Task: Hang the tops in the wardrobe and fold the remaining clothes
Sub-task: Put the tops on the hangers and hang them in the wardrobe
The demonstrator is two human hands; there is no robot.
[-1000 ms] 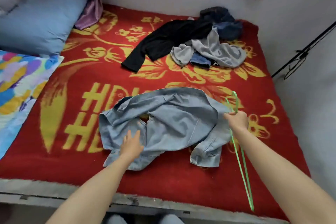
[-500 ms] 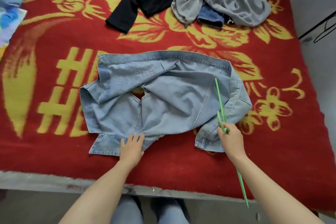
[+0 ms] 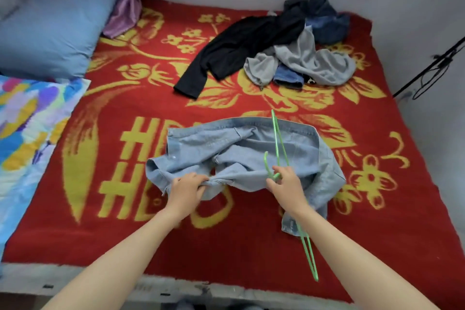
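Since half a second ago, the left hand has changed from lying flat with spread fingers on the near hem of the denim shirt to gripping a bunch of that hem. The right hand has carried the green hanger from the shirt's right sleeve to over its middle.

Reading from left to right, we see a blue pillow at the far left, with a multicoloured sheet nearer us. A purple cloth hangs beside the pillow. All of these lie on or border a red blanket patterned in yellow, which covers the bed.

Near the front edge of the blanket, the left hand has its fingers curled round gathered denim at the shirt's near edge. The shirt lies crumpled and spread across the blanket's middle, one sleeve trailing toward us on the right. The right hand is above the shirt, its fingers pinching the hanger close to the hook. One end of the hanger's wire reaches past the shirt's far edge and the other passes below the forearm.

Well apart, toward the far wall, we find a black top touching a grey garment and a heap of dark blue clothes. A black rod leans against the right wall.
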